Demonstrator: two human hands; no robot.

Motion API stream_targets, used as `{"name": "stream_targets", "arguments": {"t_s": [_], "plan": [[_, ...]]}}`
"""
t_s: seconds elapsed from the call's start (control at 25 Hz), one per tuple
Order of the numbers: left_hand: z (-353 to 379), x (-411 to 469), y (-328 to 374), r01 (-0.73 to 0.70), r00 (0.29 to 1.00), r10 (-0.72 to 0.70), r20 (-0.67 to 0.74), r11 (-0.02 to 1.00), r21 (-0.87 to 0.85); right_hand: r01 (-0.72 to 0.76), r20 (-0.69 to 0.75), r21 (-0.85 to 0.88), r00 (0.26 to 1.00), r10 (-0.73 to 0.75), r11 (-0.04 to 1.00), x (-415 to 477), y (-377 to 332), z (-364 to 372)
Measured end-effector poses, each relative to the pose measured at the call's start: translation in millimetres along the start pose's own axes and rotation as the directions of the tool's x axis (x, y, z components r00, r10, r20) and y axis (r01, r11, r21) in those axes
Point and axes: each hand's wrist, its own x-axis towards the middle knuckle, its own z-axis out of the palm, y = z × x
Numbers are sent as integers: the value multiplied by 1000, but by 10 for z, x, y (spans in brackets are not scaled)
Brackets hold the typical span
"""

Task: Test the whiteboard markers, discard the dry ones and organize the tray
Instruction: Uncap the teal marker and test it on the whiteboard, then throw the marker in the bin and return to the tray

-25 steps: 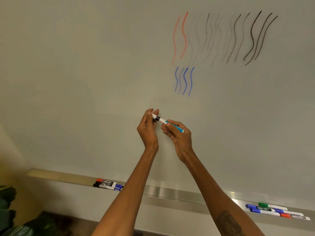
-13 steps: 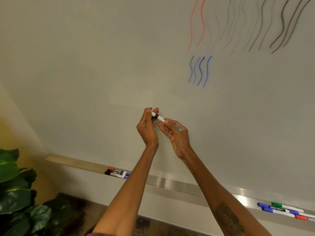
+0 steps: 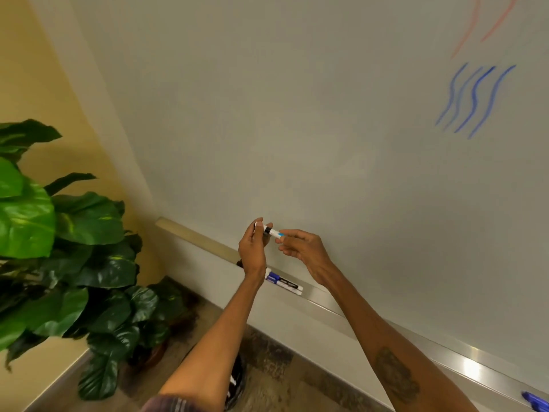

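While blue wavy test strokes (image 3: 474, 98) already mark the whiteboard (image 3: 297, 114), testing and sorting look unfinished | slim white-and-light-blue plastic marker (image 3: 271, 231) held above the long aluminium tray (image 3: 326, 298), long axis 10-to-4 o'clock, white end toward 10 | hands: left hand (image 3: 252, 251) pinches the white end, right hand (image 3: 303, 248) pinches the blue end

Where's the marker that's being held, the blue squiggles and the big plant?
marker (image 3: 269, 230), head view, on its black band.
blue squiggles (image 3: 474, 98), head view, middle of the third stroke.
plant (image 3: 26, 221), head view, on a large bright leaf.
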Motion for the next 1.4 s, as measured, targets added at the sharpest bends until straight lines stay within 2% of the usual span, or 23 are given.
{"name": "stream_targets", "arguments": {"t_s": [0.28, 0.44, 0.6, 0.76, 0.88, 1.08, 1.24, 1.4], "plan": [[-989, 160, -346, 233, 972, -224, -73, 959, 160, -229, 117, -159, 962, 248, 960, 174, 821, 506], [-1490, 219, -569, 328, 943, -309, -121, 924, 195, -371, 196, -185, 894, 404, 910, 207, 1181, 717], [-1965, 194, -894, 451, 890, -412, -196, 863, 229, -432, 255, -264, 831, 494, 862, 254, 1601, 946], [-2468, 144, -1356, 581, 812, -501, -300, 741, 337, -470, 215, -375, 794, 568, 799, 266, 2089, 1151], [-2698, 36, -1422, 614, 785, -509, -354, 717, 331, -504, 135, -474, 769, 625, 722, 232, 2486, 1263], [-3093, -64, -1731, 703, 710, -586, -390, 628, 335, -430, -3, -752, 760, 650, 499, 239, 3128, 1365], [-3310, -67, -1942, 751, 660, -649, -377, 572, 329, -355, -66, -876, 759, 648, 326, 217, 3426, 1435], [-3420, -34, -2050, 757, 653, -657, -377, 579, 302, -319, -60, -902, 761, 646, 291, 315, 3515, 1597]]}}
